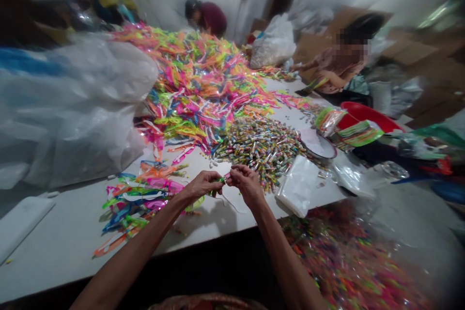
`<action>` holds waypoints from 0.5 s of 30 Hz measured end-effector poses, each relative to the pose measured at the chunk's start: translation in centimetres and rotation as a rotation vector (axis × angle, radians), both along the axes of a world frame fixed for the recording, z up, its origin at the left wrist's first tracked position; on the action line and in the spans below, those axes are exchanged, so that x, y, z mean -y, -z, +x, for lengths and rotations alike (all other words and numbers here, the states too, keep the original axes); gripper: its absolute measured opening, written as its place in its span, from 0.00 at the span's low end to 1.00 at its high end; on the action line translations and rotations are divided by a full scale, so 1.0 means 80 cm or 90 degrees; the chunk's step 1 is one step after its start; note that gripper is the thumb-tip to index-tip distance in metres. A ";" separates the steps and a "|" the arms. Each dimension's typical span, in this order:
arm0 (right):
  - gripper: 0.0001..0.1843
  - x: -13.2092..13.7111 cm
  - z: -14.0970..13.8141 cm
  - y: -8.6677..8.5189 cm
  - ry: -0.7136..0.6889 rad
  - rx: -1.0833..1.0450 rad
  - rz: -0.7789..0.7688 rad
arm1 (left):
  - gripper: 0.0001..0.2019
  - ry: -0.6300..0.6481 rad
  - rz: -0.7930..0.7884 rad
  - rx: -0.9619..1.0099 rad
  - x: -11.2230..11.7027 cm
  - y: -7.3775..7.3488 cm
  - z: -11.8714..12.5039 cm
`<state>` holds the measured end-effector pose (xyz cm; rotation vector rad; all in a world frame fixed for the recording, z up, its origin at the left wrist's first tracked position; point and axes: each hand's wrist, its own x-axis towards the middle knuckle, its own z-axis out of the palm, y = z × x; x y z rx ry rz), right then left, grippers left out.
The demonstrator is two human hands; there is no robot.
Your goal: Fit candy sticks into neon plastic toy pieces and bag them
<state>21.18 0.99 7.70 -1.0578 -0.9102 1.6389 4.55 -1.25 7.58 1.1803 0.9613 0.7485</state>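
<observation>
In front of me, above the white table, my left hand (204,185) is closed in a pinch on a small green piece (220,180). My right hand (247,183) pinches a small pink piece (227,175) that meets the green one between my fingertips. A thin white string (232,205) hangs below my hands. Just beyond them lies a heap of short, multicoloured tube-like pieces (261,145). By my left forearm there is a smaller pile of bright plastic items with strips (145,196). The exact kind of the pieces is too small to make out.
A large heap of neon plastic strips (196,82) covers the far table (76,223). A big white plastic sack (72,106) stands left. Clear plastic bags (300,184) lie right, near a round tray (317,144) and red basin (370,116). Two other people work beyond.
</observation>
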 end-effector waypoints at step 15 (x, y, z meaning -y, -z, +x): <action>0.17 0.006 -0.018 -0.003 -0.032 -0.042 -0.012 | 0.10 0.081 0.037 -0.085 0.002 -0.006 -0.031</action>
